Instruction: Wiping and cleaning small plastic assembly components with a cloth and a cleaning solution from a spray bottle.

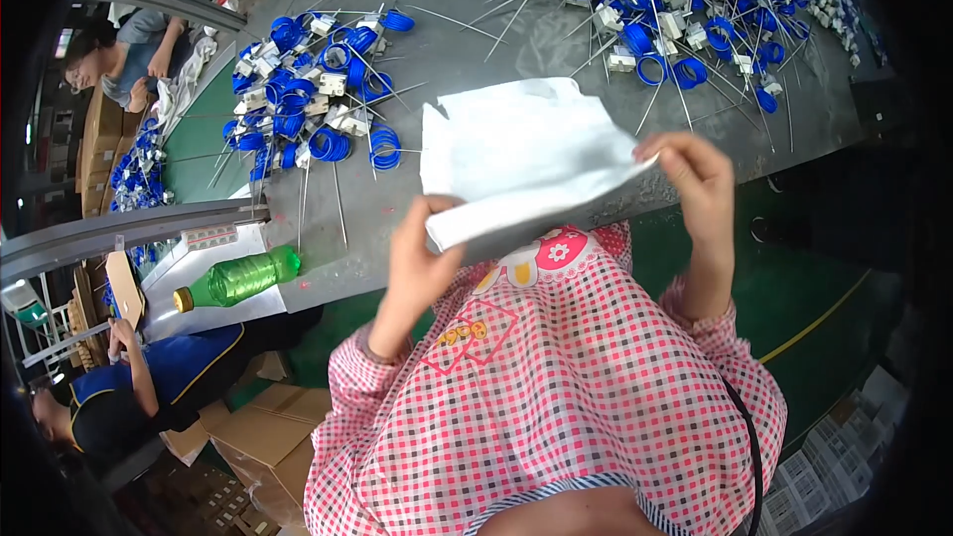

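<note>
A white sheet [516, 144], like a flat bag, is stretched between both hands over the near edge of the grey table. I cannot tell whether it is paper or thin plastic. My left hand [425, 253] grips its lower left corner, thumb on top. The right corner is pinched between thumb and fingers of my right hand [695, 174], raised slightly off the table. The near edge looks folded over, and the far left corner is notched. Left of the sheet lies a pile of blue coils with white blocks and thin metal rods [313, 89]; a larger pile [665, 15] spreads at the far right.
A green plastic bottle [238, 278] lies on its side at the table's left end. Two people [149, 50] work at the left beyond metal rails [139, 228]. Cardboard boxes [273, 437] stand on the floor at lower left. Stacked bundles [824, 467] sit at lower right.
</note>
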`<state>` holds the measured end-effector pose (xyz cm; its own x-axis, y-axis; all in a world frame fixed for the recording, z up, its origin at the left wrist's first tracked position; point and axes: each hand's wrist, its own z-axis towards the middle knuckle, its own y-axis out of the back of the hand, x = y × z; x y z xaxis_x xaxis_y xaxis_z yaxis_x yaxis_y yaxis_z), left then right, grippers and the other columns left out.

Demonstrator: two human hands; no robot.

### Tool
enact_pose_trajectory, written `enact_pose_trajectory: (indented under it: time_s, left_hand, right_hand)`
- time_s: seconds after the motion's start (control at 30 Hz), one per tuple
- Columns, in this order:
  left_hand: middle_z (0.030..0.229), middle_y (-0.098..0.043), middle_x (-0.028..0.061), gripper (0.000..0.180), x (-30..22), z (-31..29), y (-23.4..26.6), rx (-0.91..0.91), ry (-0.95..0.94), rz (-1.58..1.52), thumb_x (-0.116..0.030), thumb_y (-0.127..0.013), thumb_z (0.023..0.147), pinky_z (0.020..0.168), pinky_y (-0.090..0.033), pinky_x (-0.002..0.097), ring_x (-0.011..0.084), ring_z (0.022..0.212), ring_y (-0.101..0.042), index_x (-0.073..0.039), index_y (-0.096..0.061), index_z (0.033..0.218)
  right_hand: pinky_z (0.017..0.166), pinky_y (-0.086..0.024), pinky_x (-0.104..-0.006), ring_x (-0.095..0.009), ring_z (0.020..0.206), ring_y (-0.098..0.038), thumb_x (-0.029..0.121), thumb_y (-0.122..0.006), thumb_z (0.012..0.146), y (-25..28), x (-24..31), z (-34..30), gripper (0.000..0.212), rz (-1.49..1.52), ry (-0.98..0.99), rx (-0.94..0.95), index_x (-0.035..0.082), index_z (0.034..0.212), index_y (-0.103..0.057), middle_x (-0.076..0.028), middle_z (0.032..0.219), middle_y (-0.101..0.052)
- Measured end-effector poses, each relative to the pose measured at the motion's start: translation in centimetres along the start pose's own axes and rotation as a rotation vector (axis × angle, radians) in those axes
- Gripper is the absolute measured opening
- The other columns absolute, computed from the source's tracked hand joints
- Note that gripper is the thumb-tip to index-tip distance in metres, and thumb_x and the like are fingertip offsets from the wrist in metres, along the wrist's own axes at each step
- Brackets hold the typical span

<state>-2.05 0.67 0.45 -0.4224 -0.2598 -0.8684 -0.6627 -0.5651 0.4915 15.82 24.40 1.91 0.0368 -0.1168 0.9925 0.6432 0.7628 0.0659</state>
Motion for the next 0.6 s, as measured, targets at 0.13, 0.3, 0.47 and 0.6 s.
enact_pose_trajectory:
  time_s: [0.13, 0.3, 0.47, 0.6]
  left_hand:
    - [0.084, -0.056, 0.0159, 0.033, 3.3, -2.2, -2.5, 0.050, 0.140, 0.067, 0.001, -0.053, 0.064, 0.070, -0.043, 0.0298, 0.0245, 0.081, -0.057, -0.002, -0.046, 0.096]
    - [0.083, -0.057, 0.0195, 0.036, 1.9, 2.1, -2.4, -0.147, 0.142, 0.065, -0.004, -0.055, 0.071, 0.063, -0.045, 0.0351, 0.0339, 0.078, -0.057, -0.002, -0.043, 0.106]
    - [0.077, -0.056, 0.0199, 0.038, 2.1, 7.9, -3.1, -0.176, 0.068, 0.489, -0.001, -0.050, 0.070, 0.058, -0.043, 0.0394, 0.0342, 0.070, -0.056, 0.000, -0.043, 0.108]
    - [0.084, -0.056, 0.0178, 0.041, 3.5, 9.2, -4.2, 0.069, 0.106, 0.963, -0.001, -0.047, 0.068, 0.067, -0.039, 0.0443, 0.0309, 0.082, -0.054, -0.002, -0.044, 0.109]
  right_hand:
    - [0.071, -0.040, -0.0207, -0.008, 0.077, -0.052, 0.009, -0.053, 0.081, -0.5, -3.5, -2.0, 0.012, -0.025, -0.236, 0.003, -0.001, 0.083, -0.059, -0.003, 0.080, -0.060]
    - [0.066, -0.040, -0.0206, -0.007, 0.073, -0.053, 0.011, -0.055, 0.080, -1.0, -4.8, 1.8, 0.014, -0.222, -0.158, -0.180, -0.001, 0.087, -0.059, -0.003, 0.079, -0.060]
    - [0.059, -0.043, -0.0267, -0.017, 0.064, -0.058, 0.011, -0.056, 0.078, -2.3, -5.5, 6.3, 0.012, -0.709, 0.064, -0.210, 0.002, 0.084, -0.059, -0.010, 0.074, -0.060]
    - [0.060, -0.042, -0.0390, -0.032, 0.069, -0.054, 0.011, -0.054, 0.075, -3.1, -7.7, 6.9, 0.010, -1.047, 0.053, -0.100, 0.001, 0.077, -0.055, -0.013, 0.071, -0.057]
